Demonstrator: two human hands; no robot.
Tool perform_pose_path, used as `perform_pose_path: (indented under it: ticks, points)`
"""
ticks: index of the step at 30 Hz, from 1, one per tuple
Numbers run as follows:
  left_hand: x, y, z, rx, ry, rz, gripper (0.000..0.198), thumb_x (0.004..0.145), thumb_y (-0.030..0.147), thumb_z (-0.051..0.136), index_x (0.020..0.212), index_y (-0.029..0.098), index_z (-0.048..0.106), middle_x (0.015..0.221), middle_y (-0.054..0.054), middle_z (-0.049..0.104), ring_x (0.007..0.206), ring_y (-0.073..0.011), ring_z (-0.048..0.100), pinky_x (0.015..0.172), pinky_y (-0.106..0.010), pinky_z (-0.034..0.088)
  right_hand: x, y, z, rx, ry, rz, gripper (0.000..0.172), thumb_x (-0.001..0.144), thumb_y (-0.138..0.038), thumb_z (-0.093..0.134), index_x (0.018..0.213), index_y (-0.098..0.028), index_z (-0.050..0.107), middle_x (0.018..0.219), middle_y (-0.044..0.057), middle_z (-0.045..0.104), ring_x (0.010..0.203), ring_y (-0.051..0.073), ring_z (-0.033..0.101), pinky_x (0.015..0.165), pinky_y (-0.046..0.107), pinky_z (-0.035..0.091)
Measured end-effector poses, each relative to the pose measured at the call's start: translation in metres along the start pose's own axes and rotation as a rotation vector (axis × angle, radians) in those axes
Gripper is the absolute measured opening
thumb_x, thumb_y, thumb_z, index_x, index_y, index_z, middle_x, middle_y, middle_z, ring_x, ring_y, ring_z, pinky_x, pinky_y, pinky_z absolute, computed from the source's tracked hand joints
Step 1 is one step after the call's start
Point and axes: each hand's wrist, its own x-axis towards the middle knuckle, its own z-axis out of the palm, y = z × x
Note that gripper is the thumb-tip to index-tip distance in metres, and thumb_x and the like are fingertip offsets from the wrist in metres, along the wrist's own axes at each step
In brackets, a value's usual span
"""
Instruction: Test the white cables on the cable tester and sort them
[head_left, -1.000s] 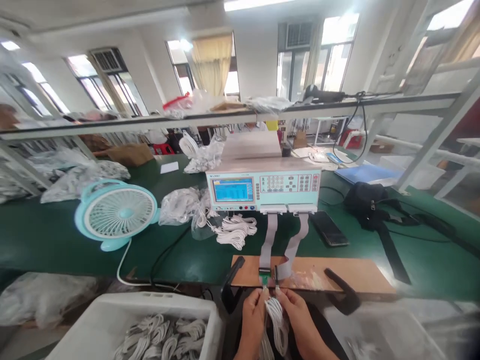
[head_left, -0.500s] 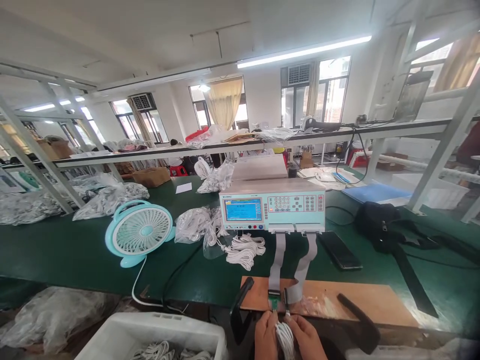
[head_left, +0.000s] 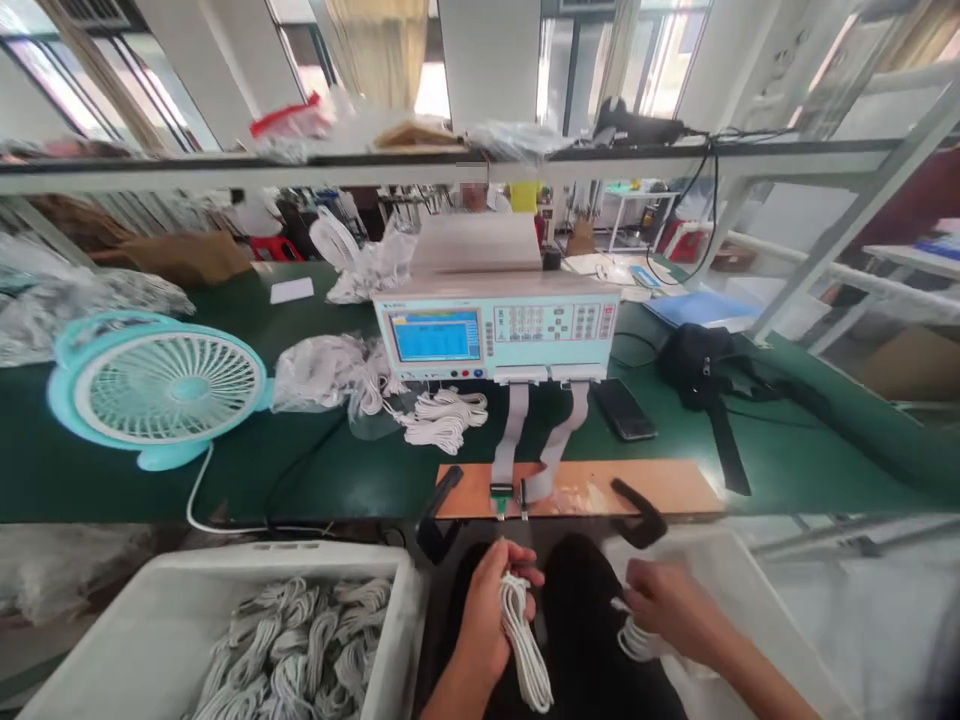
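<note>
My left hand (head_left: 487,610) is closed around a bundled white cable (head_left: 525,645), held low over my lap with its coil hanging down. Farther right, my right hand (head_left: 667,605), smeared by motion, grips a second white cable bundle (head_left: 636,640) above the edge of a white bin (head_left: 739,570). Beyond the hands, a small green circuit board (head_left: 501,502) sits at the front edge of a wooden board (head_left: 585,485). Grey ribbon cables (head_left: 510,435) run from there up to a bench tester (head_left: 499,335) with a lit blue screen.
At lower left stands a white bin (head_left: 142,600) full of bundled cables. Black clamps (head_left: 442,510) flank the wooden board. A turquoise fan (head_left: 172,390), more white cables (head_left: 446,420), a phone (head_left: 622,408) and a black bag (head_left: 694,365) lie along the green bench.
Both hands have come away from the connectors at the wooden board, moving down and apart. Each now holds a cable bundle. The view has tilted downward, bringing more of the left bin into sight.
</note>
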Motion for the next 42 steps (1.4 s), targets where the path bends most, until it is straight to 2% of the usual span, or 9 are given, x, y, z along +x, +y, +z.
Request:
perform_pose_path:
  ticks: [3,7,10,14,18,22,31,34,42]
  points:
    - [-0.003,-0.004,0.005,-0.046,-0.095,0.014,0.024,0.077,0.035,0.058,0.079,0.014,0.049,0.086,-0.005,0.054,0.067,-0.0144,0.055,0.04,-0.019,0.036,-0.02,0.0,-0.009,-0.125,-0.061,-0.031,0.021,0.075,-0.032,0.051,0.086,-0.015,0.057,0.086,0.007,0.056,0.074,0.017,0.051,0.068,0.028,0.034]
    - [-0.01,-0.014,0.017,0.049,-0.27,0.127,0.012,0.081,0.025,0.054,0.079,0.014,0.051,0.091,-0.004,0.053,0.068,-0.01,0.054,0.052,-0.021,0.042,-0.029,-0.05,0.025,0.488,-0.316,-0.237,0.027,0.089,-0.038,0.036,0.101,-0.018,0.05,0.096,0.004,0.055,0.088,0.014,0.05,0.077,0.024,0.038]
    - [-0.015,-0.012,0.018,0.199,-0.288,0.316,0.009,0.082,0.024,0.053,0.087,0.016,0.053,0.104,-0.005,0.051,0.09,-0.0147,0.055,0.081,-0.03,0.044,-0.023,-0.07,0.055,0.728,-0.264,-0.341,0.03,0.09,-0.04,0.036,0.107,-0.017,0.045,0.097,0.005,0.051,0.088,0.013,0.047,0.076,0.023,0.038]
    - [-0.018,0.005,0.006,0.515,-0.221,0.307,0.03,0.079,0.028,0.057,0.107,0.019,0.053,0.105,-0.005,0.052,0.099,-0.0162,0.048,0.087,-0.027,0.039,-0.016,-0.059,0.066,0.415,-0.086,-0.466,0.026,0.087,-0.039,0.041,0.087,-0.014,0.047,0.079,0.003,0.048,0.07,0.012,0.041,0.063,0.024,0.032]
    - [-0.018,0.018,-0.006,0.681,-0.299,0.014,0.028,0.077,0.037,0.057,0.073,0.01,0.056,0.066,-0.001,0.046,0.062,-0.0086,0.041,0.057,-0.02,0.034,-0.011,-0.047,0.059,0.164,0.064,-0.73,0.026,0.088,-0.038,0.037,0.084,-0.014,0.047,0.075,0.004,0.049,0.069,0.013,0.04,0.064,0.027,0.028]
    - [-0.015,0.012,-0.01,0.514,-0.226,-0.09,0.032,0.074,0.04,0.06,0.067,0.01,0.052,0.061,0.0,0.041,0.057,-0.0075,0.036,0.052,-0.019,0.03,-0.005,-0.051,0.06,0.172,0.126,-0.758,0.019,0.089,-0.024,0.033,0.078,-0.015,0.045,0.07,0.002,0.049,0.066,0.012,0.039,0.064,0.027,0.027]
    - [-0.005,-0.012,-0.014,0.306,-0.077,-0.063,0.032,0.073,0.039,0.062,0.068,0.011,0.048,0.064,0.001,0.043,0.059,-0.0069,0.037,0.052,-0.018,0.031,0.002,-0.072,0.048,-0.09,-0.041,-0.928,0.016,0.085,-0.031,0.049,0.099,-0.023,0.054,0.092,0.0,0.057,0.076,0.011,0.048,0.065,0.027,0.028]
    - [0.001,-0.011,-0.016,0.448,-0.022,0.073,0.033,0.076,0.041,0.058,0.067,0.01,0.05,0.064,0.0,0.044,0.061,-0.0078,0.038,0.054,-0.018,0.033,0.008,-0.079,0.049,0.0,-0.091,-0.851,0.01,0.083,-0.025,0.048,0.087,-0.019,0.055,0.084,0.001,0.056,0.073,0.011,0.047,0.065,0.026,0.029]
    - [0.026,-0.008,-0.024,0.574,0.141,0.336,0.033,0.073,0.041,0.061,0.086,0.011,0.059,0.079,-0.004,0.059,0.072,-0.0138,0.052,0.067,-0.023,0.043,0.04,-0.091,0.082,0.859,0.026,-0.121,0.023,0.079,-0.033,0.05,0.068,-0.013,0.046,0.063,0.0,0.044,0.059,0.009,0.038,0.056,0.02,0.033]
